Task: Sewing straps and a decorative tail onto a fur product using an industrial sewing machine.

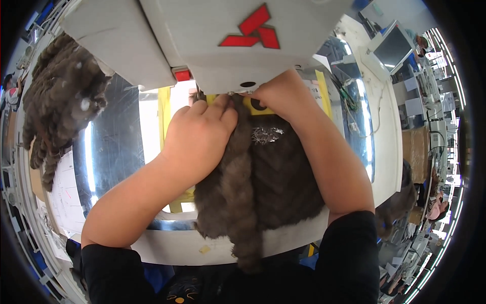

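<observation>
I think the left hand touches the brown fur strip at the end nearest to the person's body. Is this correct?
Not quite: the head view shows the left hand touching the brown fur strip at its far end, close to the white machine.

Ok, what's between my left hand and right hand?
Between your left hand and right hand, the head view shows the top of the fur strip and a yellow plate.

head: from above | faces steeply down | near the hands (197, 133)
</observation>
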The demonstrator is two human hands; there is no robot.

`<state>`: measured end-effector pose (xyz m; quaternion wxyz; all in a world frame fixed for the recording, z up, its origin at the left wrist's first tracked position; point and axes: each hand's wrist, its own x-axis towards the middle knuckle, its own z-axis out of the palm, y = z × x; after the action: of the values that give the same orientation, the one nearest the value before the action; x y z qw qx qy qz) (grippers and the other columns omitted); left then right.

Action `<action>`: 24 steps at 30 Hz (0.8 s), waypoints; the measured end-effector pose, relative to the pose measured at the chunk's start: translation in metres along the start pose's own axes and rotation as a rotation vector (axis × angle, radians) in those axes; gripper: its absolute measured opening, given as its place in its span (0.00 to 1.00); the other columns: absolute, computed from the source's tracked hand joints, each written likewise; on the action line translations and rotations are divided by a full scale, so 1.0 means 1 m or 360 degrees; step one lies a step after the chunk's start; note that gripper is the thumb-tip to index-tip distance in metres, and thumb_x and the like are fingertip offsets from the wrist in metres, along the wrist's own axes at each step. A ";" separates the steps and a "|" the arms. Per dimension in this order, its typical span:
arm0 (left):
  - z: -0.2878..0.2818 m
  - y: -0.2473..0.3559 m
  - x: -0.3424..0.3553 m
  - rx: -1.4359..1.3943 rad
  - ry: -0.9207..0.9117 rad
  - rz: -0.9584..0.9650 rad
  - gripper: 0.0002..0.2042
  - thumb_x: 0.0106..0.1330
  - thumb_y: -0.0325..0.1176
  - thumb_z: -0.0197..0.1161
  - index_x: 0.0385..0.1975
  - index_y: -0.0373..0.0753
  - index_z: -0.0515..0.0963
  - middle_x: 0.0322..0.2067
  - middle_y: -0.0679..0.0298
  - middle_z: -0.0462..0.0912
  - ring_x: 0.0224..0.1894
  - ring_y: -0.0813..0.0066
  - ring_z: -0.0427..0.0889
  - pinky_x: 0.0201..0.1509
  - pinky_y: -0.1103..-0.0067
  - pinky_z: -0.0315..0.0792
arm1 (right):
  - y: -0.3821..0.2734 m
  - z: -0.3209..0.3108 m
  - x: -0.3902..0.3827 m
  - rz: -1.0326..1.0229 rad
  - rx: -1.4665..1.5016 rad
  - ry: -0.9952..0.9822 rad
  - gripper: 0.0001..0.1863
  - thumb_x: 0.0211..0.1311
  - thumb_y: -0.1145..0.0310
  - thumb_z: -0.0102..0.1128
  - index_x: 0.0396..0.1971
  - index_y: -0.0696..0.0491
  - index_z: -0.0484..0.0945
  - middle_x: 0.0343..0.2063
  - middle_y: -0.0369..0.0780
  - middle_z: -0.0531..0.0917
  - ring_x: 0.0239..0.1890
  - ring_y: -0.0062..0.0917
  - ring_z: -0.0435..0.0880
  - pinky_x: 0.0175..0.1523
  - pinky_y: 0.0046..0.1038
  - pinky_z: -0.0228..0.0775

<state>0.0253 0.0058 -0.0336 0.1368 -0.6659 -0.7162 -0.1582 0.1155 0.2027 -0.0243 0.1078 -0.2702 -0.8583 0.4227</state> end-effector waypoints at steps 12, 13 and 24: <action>-0.007 0.006 0.007 0.0050 -0.0149 0.0015 0.11 0.56 0.28 0.61 0.40 0.38 0.78 0.56 0.51 0.84 0.38 0.63 0.85 0.38 0.70 0.79 | 0.004 0.009 0.004 -0.0320 -0.0387 0.0219 0.07 0.47 0.67 0.69 0.24 0.55 0.84 0.28 0.45 0.88 0.37 0.43 0.88 0.45 0.40 0.81; -0.009 0.008 0.007 0.0056 -0.0147 0.0019 0.11 0.56 0.28 0.61 0.40 0.38 0.78 0.56 0.51 0.84 0.38 0.63 0.85 0.38 0.70 0.79 | 0.002 0.008 0.002 -0.0298 -0.0415 0.0209 0.06 0.49 0.67 0.67 0.24 0.54 0.84 0.28 0.46 0.88 0.37 0.44 0.88 0.45 0.40 0.81; -0.008 0.008 0.000 0.0008 -0.0165 -0.0078 0.14 0.57 0.28 0.60 0.44 0.39 0.78 0.55 0.54 0.84 0.38 0.64 0.83 0.41 0.70 0.79 | -0.008 -0.010 -0.054 -0.0789 -0.0822 -0.0083 0.17 0.61 0.67 0.59 0.49 0.47 0.84 0.31 0.42 0.86 0.34 0.42 0.86 0.39 0.43 0.78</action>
<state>0.0333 0.0035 -0.0261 0.0973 -0.6551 -0.7387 -0.1251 0.1614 0.1760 -0.0095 0.1134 -0.0612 -0.9787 0.1596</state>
